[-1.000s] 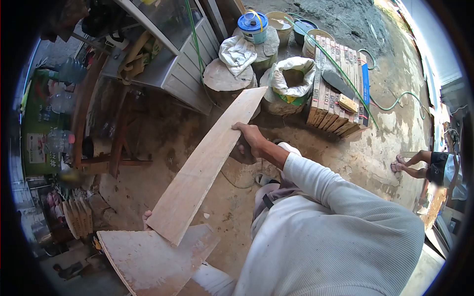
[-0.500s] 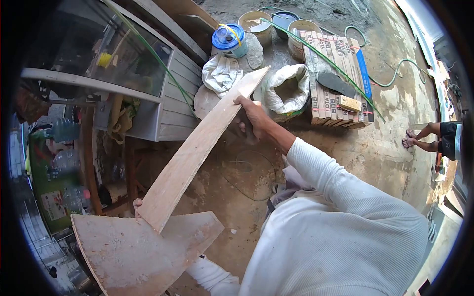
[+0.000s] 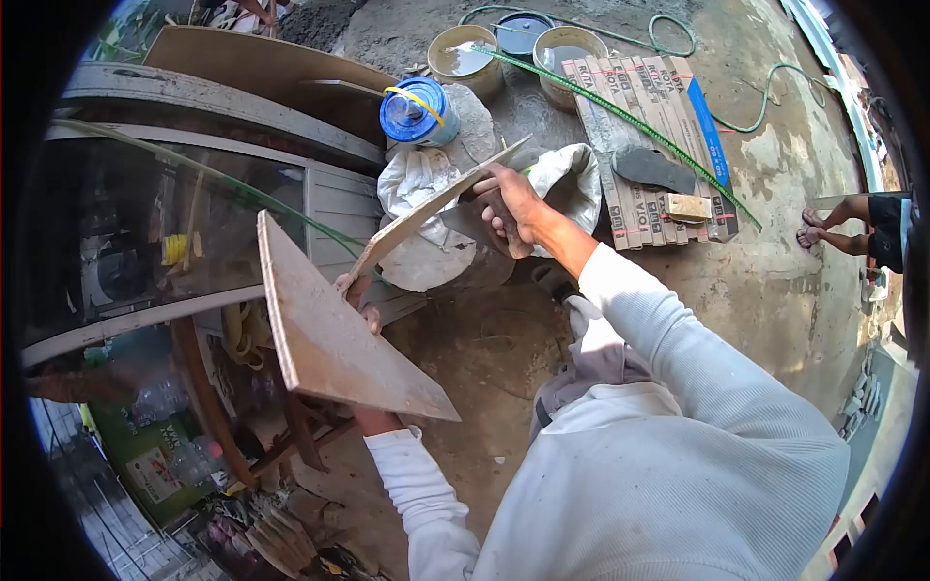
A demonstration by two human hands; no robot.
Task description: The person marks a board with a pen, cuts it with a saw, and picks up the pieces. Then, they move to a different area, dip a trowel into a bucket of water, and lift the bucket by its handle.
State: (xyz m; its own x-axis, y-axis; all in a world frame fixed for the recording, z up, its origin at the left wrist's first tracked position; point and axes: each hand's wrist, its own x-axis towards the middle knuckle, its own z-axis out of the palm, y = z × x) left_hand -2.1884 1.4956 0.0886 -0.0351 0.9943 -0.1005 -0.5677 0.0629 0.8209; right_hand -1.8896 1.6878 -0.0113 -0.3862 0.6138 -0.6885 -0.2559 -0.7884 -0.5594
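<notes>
My right hand (image 3: 516, 208) is closed on the far part of a long plywood strip (image 3: 426, 206), now tilted so that it shows mostly its narrow side. Something dark lies against those fingers; I cannot make out what it is. A wider, angled piece of plywood (image 3: 339, 339) stands tilted at the strip's near end. Between the two boards my left hand (image 3: 358, 298) grips at their junction, its fingers partly hidden. An open white sack (image 3: 573, 184) sits just beyond my right hand, and a crumpled white sack (image 3: 417, 184) lies beside the strip.
A blue-lidded bucket (image 3: 415, 114) and several pails stand at the back. Long cartons (image 3: 630, 126) carry a sandal (image 3: 655, 169) and a sponge-like block (image 3: 688, 207). A glass-fronted cabinet (image 3: 194, 232) is at left. At far right a person's legs (image 3: 843, 213) show.
Both boards have risen and turned more edge-on. My left hand has moved up and away from me, the wider board with it. My right hand has shifted slightly right, and the view has turned.
</notes>
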